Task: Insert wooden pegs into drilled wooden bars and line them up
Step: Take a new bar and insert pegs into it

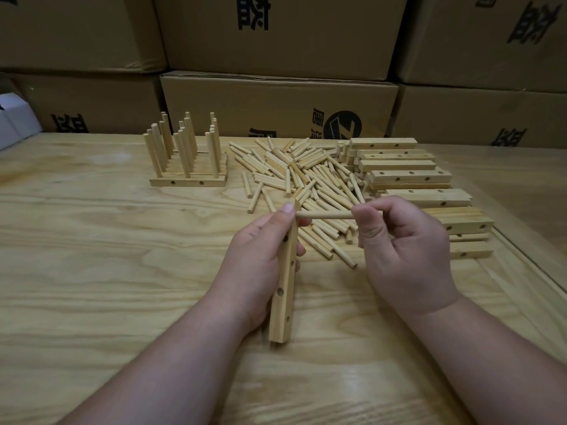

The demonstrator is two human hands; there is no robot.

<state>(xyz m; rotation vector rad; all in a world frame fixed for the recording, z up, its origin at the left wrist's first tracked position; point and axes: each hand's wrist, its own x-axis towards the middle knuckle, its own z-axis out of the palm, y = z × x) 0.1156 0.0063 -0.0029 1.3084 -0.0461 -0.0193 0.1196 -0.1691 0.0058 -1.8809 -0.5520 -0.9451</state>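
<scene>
Cardboard boxes are stacking up as a wall along the far edge, just background. The wooden surface is carrying everything, and the layout is reading as a work flow from right to left.

Far right, the pile of drilled bars is sitting as stock, within reach of the right hand. In the middle, the heap of loose pegs is lying just beside the bars and right in front of both hands, probably so each pick is short. Far left, the finished bars are standing in a row with pegs upright, lining up out of the way.

The left hand is gripping one bar lengthwise, near end pointing at the person, drilled faces turned up and right so the holes are showing. The right hand is pinching a single peg sideways, its left tip meeting the bar's far end by the left thumb. Likely the first peg going in; how deep it is seated I cannot tell.
</scene>
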